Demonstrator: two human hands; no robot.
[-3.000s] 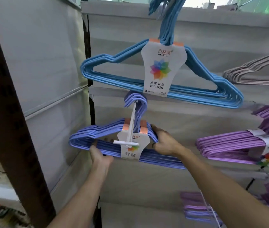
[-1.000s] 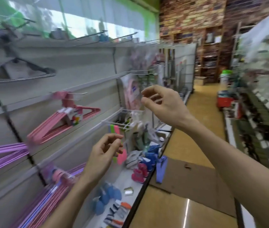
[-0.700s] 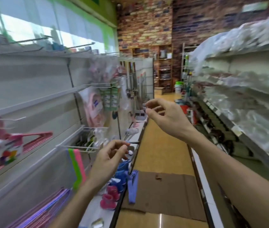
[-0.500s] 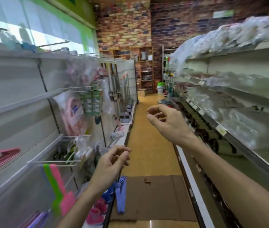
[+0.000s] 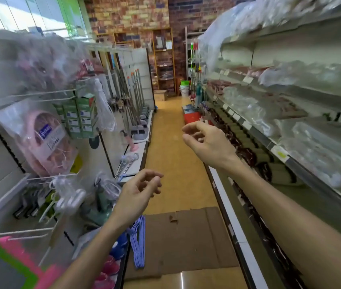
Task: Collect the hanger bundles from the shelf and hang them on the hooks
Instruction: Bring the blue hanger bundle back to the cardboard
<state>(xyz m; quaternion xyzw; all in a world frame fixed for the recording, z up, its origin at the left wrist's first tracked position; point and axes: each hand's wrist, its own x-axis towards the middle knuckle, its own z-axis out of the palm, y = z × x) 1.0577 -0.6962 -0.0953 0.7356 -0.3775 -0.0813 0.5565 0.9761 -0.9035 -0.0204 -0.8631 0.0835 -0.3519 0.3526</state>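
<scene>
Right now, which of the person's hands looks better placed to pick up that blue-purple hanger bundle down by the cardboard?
Probably the left. The left hand hangs empty, fingers loosely curled, almost directly above the hanger bundle at the shelf's edge. The right hand, also empty, is raised higher and farther toward the opposite shelving.

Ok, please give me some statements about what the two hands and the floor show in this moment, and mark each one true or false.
1. Both hands hold nothing. True: the left hand and the right hand are loosely curled, empty.
2. A bundle of purple-blue hangers lies at the edge of the flattened cardboard. True.
3. The right hand is lower than the left hand. False: it is higher.
4. The left hand touches the hangers. False: it is in the air, apart from them.
5. The aisle floor is blue. False: it is yellowish.
</scene>
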